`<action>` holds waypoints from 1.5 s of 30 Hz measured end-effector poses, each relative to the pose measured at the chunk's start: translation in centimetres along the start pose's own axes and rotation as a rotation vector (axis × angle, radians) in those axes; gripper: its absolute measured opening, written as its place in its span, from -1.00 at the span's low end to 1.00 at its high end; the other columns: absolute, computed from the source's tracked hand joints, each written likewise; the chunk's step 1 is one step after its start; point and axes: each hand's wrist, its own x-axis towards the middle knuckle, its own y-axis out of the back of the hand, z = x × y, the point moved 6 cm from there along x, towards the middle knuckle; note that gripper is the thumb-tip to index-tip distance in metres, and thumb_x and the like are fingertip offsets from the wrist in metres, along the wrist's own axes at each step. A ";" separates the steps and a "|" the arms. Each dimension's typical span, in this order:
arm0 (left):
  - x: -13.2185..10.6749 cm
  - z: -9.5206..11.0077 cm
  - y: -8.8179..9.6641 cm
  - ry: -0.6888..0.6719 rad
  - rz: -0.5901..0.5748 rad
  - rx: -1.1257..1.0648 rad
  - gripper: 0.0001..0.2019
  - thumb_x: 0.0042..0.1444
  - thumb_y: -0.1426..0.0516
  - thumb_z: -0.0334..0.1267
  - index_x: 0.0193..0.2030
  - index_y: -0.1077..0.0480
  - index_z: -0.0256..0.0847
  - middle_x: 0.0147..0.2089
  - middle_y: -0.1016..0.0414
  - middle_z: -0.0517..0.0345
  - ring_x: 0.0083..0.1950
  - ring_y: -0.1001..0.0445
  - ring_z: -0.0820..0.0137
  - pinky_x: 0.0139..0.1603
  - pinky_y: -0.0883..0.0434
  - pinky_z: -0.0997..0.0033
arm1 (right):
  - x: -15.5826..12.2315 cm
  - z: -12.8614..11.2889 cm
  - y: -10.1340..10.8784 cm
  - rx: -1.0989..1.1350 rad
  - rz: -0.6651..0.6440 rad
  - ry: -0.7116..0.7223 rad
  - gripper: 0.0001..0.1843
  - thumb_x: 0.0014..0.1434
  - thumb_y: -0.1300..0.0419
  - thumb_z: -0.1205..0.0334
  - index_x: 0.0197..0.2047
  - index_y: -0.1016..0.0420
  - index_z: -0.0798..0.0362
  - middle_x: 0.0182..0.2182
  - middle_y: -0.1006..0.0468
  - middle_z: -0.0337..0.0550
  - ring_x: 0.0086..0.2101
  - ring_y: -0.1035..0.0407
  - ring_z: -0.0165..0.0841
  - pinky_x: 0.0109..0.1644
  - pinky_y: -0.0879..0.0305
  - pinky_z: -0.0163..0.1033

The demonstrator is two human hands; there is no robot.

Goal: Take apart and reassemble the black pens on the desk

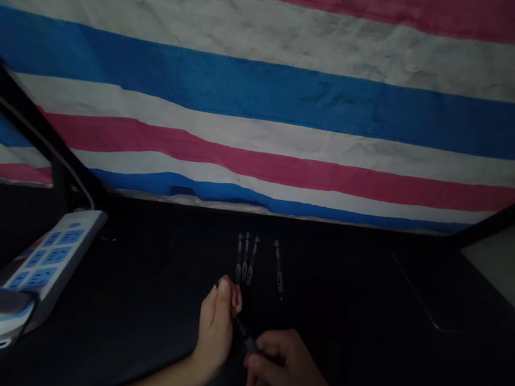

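Both my hands are low in the middle of a dark table. My left hand [217,327] is closed, its fingers pinched on the upper end of a thin dark pen [242,329]. My right hand [284,370] is closed too, gripping the lower end of that same pen. Just beyond my left hand, three similar dark pens [245,258] lie side by side, pointing away from me. A single pen [278,269] lies a little to their right.
A white and blue power strip [46,263] with a plugged adapter and a red light lies at the left. A striped red, white and blue tarp [270,93] hangs behind the black table [142,279]. A dark flat sheet [443,293] lies at the right.
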 end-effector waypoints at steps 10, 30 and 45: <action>-0.1 -0.3 0.1 0.131 0.010 -0.212 -0.68 0.13 -0.14 0.04 -0.37 -0.34 -0.21 -0.49 -0.26 0.26 -0.51 -0.18 0.53 -0.53 -0.20 0.60 | 0.3 -0.2 1.0 0.030 0.080 0.047 -0.63 0.02 -0.29 0.02 -0.35 -0.26 0.10 -0.60 -0.52 -0.23 -0.66 -0.45 -0.38 -0.71 -0.19 -0.47; 0.2 -0.2 0.6 0.121 0.078 -0.224 -0.68 0.10 -0.17 0.01 -0.41 -0.34 -0.23 -0.52 -0.23 0.29 -0.53 -0.16 0.54 -0.55 -0.19 0.62 | 0.2 -0.2 0.3 0.204 -0.135 -0.076 -0.57 0.16 -0.15 -0.10 -0.18 -0.30 0.14 -0.36 -0.56 -0.02 -0.49 -0.52 -0.31 -0.60 -0.30 -0.40; 0.4 -0.1 0.7 0.099 0.107 -0.209 -0.66 0.08 -0.18 0.02 -0.43 -0.34 -0.24 -0.53 -0.22 0.29 -0.54 -0.15 0.54 -0.57 -0.17 0.61 | 0.2 0.0 0.1 0.267 -0.145 -0.102 -0.59 0.15 -0.17 -0.06 -0.22 -0.29 0.17 -0.39 -0.57 0.03 -0.52 -0.54 -0.27 -0.62 -0.32 -0.39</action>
